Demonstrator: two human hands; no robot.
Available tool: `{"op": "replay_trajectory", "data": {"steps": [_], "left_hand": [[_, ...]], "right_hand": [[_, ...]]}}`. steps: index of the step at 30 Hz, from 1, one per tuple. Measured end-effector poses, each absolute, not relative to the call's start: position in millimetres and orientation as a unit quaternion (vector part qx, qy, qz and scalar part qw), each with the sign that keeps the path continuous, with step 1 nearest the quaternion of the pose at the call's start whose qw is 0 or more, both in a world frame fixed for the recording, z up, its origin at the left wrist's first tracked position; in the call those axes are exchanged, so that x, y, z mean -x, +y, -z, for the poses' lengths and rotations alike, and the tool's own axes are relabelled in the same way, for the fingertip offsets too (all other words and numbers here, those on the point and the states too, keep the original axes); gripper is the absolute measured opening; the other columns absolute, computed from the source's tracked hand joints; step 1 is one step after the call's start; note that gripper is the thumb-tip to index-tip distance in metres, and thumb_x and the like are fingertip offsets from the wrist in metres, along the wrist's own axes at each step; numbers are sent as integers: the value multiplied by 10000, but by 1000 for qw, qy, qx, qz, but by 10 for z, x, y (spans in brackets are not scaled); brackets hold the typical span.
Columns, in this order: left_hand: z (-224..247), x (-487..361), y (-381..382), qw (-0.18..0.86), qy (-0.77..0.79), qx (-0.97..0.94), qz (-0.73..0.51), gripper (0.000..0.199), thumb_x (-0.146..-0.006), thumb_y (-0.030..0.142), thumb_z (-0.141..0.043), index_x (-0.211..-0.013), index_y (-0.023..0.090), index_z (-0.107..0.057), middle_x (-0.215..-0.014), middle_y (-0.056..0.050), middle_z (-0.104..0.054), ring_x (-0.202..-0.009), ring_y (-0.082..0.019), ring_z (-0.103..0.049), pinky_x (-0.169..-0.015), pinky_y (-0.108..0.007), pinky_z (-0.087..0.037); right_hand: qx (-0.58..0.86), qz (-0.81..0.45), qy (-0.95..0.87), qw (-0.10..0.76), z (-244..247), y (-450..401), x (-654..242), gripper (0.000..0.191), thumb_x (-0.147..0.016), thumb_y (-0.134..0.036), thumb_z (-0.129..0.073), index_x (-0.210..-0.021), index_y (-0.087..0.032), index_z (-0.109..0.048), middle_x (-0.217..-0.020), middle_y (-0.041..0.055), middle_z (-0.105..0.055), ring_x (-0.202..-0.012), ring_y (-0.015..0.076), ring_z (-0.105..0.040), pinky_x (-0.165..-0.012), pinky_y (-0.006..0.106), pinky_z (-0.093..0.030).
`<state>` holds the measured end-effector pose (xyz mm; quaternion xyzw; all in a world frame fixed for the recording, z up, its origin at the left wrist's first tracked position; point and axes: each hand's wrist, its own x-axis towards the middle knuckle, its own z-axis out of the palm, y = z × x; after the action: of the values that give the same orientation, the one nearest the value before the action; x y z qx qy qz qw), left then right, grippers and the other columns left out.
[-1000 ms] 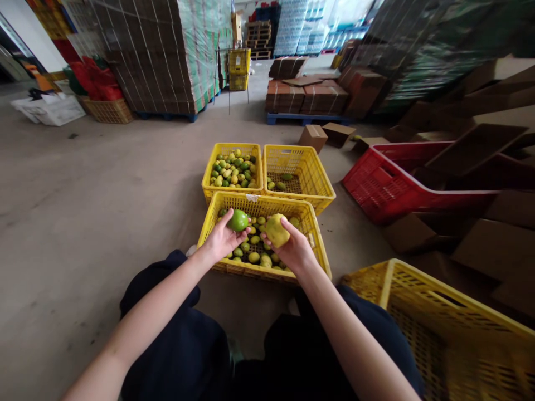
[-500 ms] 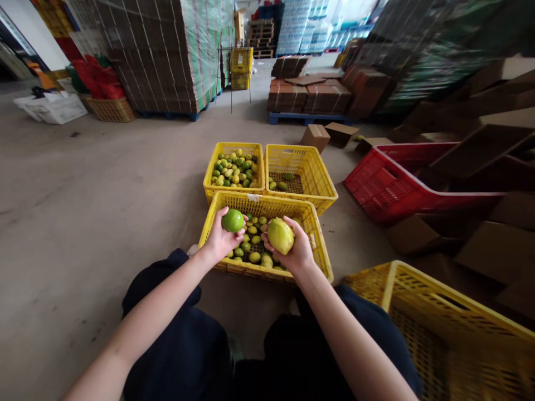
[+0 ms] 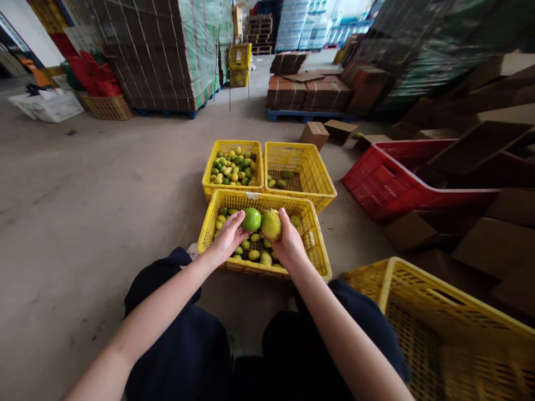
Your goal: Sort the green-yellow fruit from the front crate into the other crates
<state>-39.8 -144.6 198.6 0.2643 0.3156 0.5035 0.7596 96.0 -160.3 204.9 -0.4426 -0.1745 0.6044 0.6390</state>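
Over the near yellow crate (image 3: 312, 218), my left hand (image 3: 228, 236) holds a smooth, shiny green lemon (image 3: 251, 220). Close beside it, my right hand (image 3: 289, 240) grips a bumpy yellow-green lemon (image 3: 271, 225). The two fruits almost meet; I cannot tell whether they touch. Below both hands, several green and yellow lemons (image 3: 254, 255) lie in the crate, some hidden by the hands. Behind it on the left stands a crate (image 3: 204, 181) well filled with green and yellow lemons (image 3: 234, 167). Next to that one, a right-hand crate (image 3: 320, 175) has a few greenish fruits (image 3: 281, 182) at its bottom.
A large yellow crate (image 3: 418, 278) stands close by my right leg. Beyond it are a red crate (image 3: 376, 184) and a heap of cardboard boxes (image 3: 480, 250). Flattened cartons (image 3: 309, 92) on a blue pallet and a tall wrapped stack (image 3: 150, 55) stand farther back.
My hands have come together over the near crate. The green lemon has moved right, the yellow-green one slightly left and up, and its visible side differs.
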Motion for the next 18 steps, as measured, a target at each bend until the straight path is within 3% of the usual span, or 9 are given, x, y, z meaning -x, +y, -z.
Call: {"op": "replay_trajectory", "data": {"steps": [6, 11, 18], "left_hand": [[-2013, 418, -1444, 769, 333, -246, -487, 268, -785, 353, -707, -914, 124, -653, -969, -102, -703, -999, -225, -651, -848, -298, -531], [-2015, 435, -1424, 789, 338, -215, -466, 224, -860, 331, -623, -933, 122, -654, -960, -107, -709, -913, -206, -682, -777, -267, -559], [-2026, 469, -1400, 819, 328, -181, -434, 321, -923, 368, -507, -1012, 97, -655, -950, -137, -707, -813, -179, -693, -702, -227, -565]], "right_hand": [[465, -595, -168, 634, -2057, -1605, -961, 290, -710, -516, -700, -791, -252, -613, -800, 9, -709, -813, 235, -669, -553, 332, -559], [436, -640, -144, 616, -2071, -1586, -971, 316, -693, -508, -713, -809, -234, -606, -709, -11, -689, -709, 212, -671, -487, 301, -525], [387, -686, -172, 592, -2117, -1606, -989, 274, -664, -418, -751, -778, -206, -621, -667, -10, -672, -631, 180, -655, -409, 241, -458]]}}
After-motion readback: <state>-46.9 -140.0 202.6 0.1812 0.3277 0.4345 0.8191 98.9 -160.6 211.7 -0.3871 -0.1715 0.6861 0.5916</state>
